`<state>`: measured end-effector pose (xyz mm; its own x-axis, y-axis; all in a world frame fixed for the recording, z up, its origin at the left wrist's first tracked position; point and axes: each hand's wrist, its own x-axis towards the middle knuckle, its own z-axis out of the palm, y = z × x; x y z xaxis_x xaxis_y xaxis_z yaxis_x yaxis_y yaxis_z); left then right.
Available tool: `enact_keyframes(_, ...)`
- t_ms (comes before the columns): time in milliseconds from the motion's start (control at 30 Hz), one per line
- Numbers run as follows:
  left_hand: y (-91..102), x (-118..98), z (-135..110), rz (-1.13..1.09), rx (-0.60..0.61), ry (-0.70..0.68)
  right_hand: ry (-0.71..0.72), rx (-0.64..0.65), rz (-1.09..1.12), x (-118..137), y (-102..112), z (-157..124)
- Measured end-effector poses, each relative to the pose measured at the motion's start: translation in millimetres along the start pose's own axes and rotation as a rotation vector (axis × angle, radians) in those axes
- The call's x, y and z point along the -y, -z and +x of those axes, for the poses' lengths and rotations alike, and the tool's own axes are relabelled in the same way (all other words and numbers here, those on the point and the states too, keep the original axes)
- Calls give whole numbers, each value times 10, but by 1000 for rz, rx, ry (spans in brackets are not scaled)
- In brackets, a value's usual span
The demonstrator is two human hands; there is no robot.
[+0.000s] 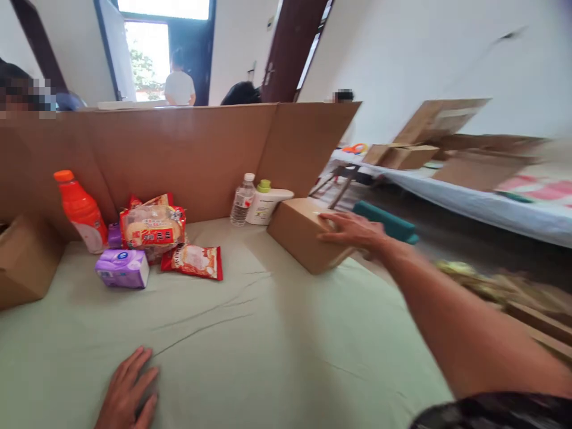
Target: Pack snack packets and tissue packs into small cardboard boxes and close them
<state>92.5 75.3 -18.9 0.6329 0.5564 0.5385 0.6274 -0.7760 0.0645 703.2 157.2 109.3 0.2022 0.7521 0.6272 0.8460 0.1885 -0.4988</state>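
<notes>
My right hand (353, 231) reaches out over a small brown cardboard box (301, 235) at the right edge of the table, fingers stretched flat on its top. My left hand (127, 393) lies flat and open on the pale green cloth (250, 333) near the front edge, holding nothing. Further back on the left lie a purple tissue pack (122, 268), red snack bags (193, 261), a bagged bread (152, 229) and an orange juice bottle (83, 211). A clear water bottle (242, 200) and a white lotion bottle (266, 204) stand by the cardboard wall.
A tall cardboard screen (179, 149) walls off the back of the table. Another brown box (24, 259) sits at the left edge. To the right is a table with a white cloth (469, 202) carrying flattened boxes. People stand beyond the screen near a doorway.
</notes>
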Motion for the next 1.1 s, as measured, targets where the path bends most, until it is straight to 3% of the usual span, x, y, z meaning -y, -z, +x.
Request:
enact_keyframes(167,275,-67,-33,-14,24,166,10,-164,-227,468,-265,-265)
enact_keyframes(267,666,172,14,98,-98,284,84,-66,-314,837,-580,-624)
enact_keyframes(433,1403,1085,403,261,-236,543,227,234,-220,1372,-1284,-1157)
enact_keyframes(533,1663,1737,794,315,-271,697,273,344,-183,1654,-1578,-1348)
enact_keyframes(633,1777,2242,1096,323,-236,864,326,400,-141,1884,-1656,-1458)
enact_keyframes(733,1822,2476,1198,281,-129,990,342,445,-110,2024,-1600,-1503)
enact_keyframes(833,1858,2386,1125,256,-71,1032,316,492,-89,2089,-1546,-1489)
enact_keyframes(967,1940,1843,799,219,-47,962,267,519,-29,2168,-1573,-1430)
enact_keyframes(1033,1989,1485,549,165,-53,829,251,530,30,2222,-1603,-1400)
enact_keyframes(1100,2034,1128,296,71,-120,522,216,555,114,2284,-1621,-1377)
